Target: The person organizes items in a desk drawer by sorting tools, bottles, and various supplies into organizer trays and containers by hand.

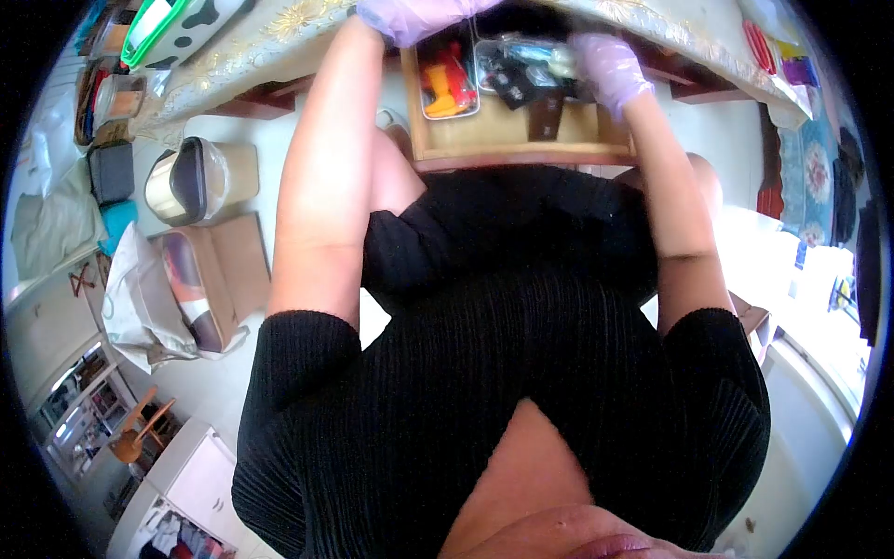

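Observation:
A pale purple glove covers my left hand (419, 17), which is cut off by the top edge above the left side of an open wooden drawer (596, 130). Its fingers are out of sight. My right hand (610, 73), gloved the same way, is over the drawer's right part beside a clear tray (486, 82) of small packets (535, 56). Motion blurs its fingers, so I cannot tell if they grip anything. A white-rimmed bin (451, 115) with red and yellow items (447, 86) occupies the drawer's left side. Near the drawer front lies a dark brown item (546, 119).
A patterned cloth (270, 51) covers the table above the drawer. To the left on the floor stand a lined trash bin (200, 180) and a cardboard box (233, 279) by a white bag (140, 303). My lap is close against the drawer front.

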`<state>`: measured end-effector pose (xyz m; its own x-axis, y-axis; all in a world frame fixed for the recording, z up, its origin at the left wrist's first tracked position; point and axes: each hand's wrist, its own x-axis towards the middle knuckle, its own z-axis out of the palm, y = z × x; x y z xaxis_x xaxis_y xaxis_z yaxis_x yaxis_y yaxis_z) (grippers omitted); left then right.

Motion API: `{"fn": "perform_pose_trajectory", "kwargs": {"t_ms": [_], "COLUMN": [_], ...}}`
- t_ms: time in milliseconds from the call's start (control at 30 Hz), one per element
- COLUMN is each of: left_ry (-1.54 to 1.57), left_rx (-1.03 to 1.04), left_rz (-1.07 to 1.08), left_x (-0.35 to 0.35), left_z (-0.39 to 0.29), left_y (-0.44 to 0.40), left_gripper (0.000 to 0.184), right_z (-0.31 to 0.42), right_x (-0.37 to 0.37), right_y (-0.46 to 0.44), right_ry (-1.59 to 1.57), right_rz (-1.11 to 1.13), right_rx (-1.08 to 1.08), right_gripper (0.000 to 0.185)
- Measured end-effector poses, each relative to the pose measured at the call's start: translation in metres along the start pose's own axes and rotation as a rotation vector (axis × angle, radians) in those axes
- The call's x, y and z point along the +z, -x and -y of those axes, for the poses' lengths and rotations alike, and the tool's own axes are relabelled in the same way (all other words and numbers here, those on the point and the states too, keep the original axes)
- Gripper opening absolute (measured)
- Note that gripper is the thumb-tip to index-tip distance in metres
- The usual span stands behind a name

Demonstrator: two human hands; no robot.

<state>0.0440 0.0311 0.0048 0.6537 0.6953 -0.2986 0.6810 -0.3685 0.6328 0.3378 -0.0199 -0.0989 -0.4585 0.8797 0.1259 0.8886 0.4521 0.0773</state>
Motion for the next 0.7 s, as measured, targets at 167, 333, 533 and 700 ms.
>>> {"fn": "perform_pose_trajectory", "kwargs": {"t_ms": [167,333,533,700], "left_ry": [-0.06,0.17,0.134,-0.227], "left_rx": [0.089,0.003,0.296,0.087], "left_rz": [-0.025,0.1,0.122,-0.044], "left_x": [0.002,0.0,0.023,0.035], "left_z": [0.012,-0.009,-0.009,0.03], "left_y": [-0.007,0.002,-0.019,-0.026], "left_gripper": [0.069,0.059,0.071,0.053], "right_z": [0.011,0.019,0.057,0.055], "right_x": [-0.044,-0.077,-0.11,-0.103], "right_y": [0.018,0.025,-0.028,-0.008], "right_ry": [-0.079,-0.462,-0.269,-0.504], "right_rz": [0.218,0.148,0.037,-0.158], "right_rx": [-0.047,0.18,-0.217,-0.057], "right_gripper": [0.017,0.021,0.036,0.028]}}
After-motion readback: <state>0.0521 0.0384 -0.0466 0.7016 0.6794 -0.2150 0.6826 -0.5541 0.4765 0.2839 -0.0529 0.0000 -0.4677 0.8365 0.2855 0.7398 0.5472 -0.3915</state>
